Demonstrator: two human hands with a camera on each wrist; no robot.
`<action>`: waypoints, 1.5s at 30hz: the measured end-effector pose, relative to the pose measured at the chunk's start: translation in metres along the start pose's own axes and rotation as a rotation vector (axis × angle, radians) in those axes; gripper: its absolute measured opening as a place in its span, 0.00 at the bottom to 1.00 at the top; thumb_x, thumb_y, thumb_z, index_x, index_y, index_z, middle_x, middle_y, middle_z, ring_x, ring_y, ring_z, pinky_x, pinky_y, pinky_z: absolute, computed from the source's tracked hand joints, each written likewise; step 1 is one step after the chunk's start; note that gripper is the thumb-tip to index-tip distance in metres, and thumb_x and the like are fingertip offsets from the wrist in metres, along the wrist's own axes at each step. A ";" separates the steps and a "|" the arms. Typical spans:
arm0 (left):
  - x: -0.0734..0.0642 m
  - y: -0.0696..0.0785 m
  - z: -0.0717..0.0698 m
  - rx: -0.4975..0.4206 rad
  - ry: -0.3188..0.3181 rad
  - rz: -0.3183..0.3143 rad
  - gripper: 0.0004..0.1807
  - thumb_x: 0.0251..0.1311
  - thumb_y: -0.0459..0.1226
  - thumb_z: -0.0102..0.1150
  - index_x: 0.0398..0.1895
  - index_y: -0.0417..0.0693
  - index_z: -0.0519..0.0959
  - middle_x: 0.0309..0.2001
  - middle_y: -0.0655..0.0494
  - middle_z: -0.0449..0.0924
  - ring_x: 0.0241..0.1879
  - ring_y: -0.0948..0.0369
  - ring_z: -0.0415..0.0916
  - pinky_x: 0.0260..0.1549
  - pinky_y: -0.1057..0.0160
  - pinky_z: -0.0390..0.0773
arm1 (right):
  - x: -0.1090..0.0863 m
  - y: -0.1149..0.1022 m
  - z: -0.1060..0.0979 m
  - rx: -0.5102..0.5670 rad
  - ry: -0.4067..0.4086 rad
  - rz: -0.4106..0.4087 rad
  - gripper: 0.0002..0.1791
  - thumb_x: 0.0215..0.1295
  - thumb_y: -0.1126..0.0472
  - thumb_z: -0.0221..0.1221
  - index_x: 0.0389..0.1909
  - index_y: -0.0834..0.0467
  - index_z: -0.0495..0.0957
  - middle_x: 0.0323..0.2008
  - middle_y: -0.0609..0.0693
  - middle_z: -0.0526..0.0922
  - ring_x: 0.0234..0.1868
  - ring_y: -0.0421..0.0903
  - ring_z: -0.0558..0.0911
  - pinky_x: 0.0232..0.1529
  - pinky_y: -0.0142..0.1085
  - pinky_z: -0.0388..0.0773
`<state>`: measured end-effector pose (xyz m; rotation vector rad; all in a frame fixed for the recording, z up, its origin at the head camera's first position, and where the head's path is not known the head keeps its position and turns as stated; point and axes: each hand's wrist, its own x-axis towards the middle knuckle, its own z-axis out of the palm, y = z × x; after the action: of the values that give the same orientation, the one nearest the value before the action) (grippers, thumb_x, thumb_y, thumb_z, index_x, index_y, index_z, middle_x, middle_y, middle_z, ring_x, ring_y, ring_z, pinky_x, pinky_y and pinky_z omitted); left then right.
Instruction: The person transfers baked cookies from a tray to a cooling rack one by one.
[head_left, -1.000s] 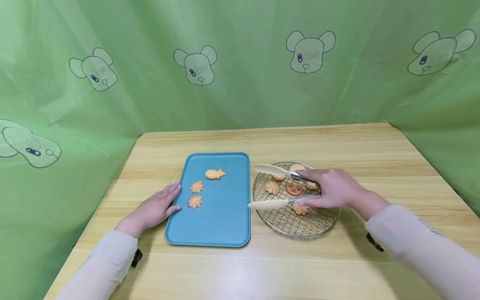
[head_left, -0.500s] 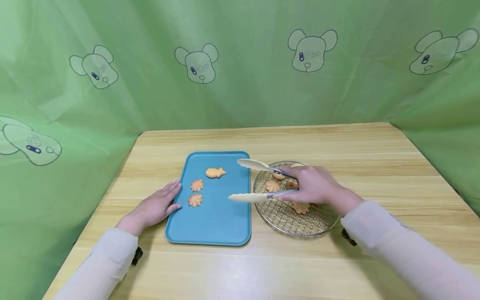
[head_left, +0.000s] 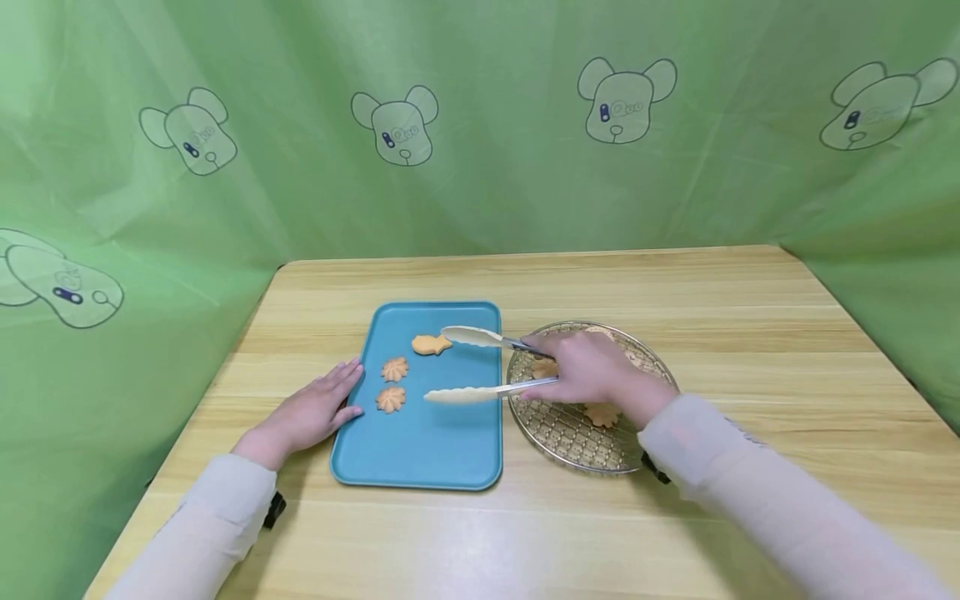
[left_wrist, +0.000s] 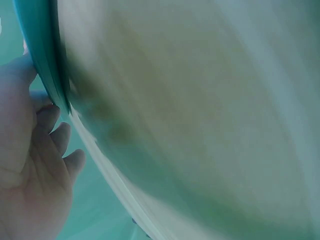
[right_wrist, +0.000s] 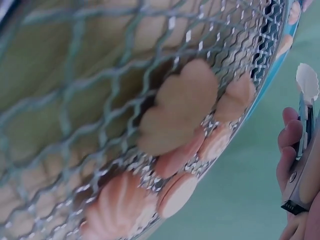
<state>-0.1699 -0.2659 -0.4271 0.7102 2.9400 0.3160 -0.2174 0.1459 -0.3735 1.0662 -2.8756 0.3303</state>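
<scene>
My right hand (head_left: 588, 367) grips a pair of tongs (head_left: 480, 337) with pale scalloped tips. The tips are spread apart above the blue tray (head_left: 442, 454), nothing between them; the far tip overlaps the tail of a fish-shaped cookie (head_left: 429, 344). Two flower-shaped cookies (head_left: 394, 369) lie left of the tips. My left hand (head_left: 303, 417) rests at the tray's left edge, fingers straight and thumb over the rim. Beneath my right hand is a round wire cooling rack (head_left: 577, 448); the hand hides part of it. The right wrist view shows several cookies (right_wrist: 180, 107) on its mesh.
The tray and rack stand side by side on a wooden table (head_left: 360, 542). Behind and beside the table hangs a green curtain (head_left: 495, 192) printed with bear heads.
My right hand has carried the spread tongs leftward from over the rack until their tips are above the tray. My left hand keeps its place at the tray's edge.
</scene>
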 end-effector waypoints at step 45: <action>0.000 0.000 -0.001 0.007 -0.002 0.004 0.36 0.70 0.46 0.49 0.72 0.34 0.53 0.73 0.41 0.48 0.71 0.44 0.47 0.66 0.44 0.53 | 0.040 -0.063 0.028 -0.094 -0.170 -0.040 0.41 0.53 0.27 0.57 0.62 0.49 0.75 0.14 0.41 0.70 0.18 0.39 0.71 0.15 0.33 0.68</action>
<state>-0.1701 -0.2662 -0.4265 0.7176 2.9394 0.3045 -0.2066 0.0677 -0.3842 1.1881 -2.9763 0.1048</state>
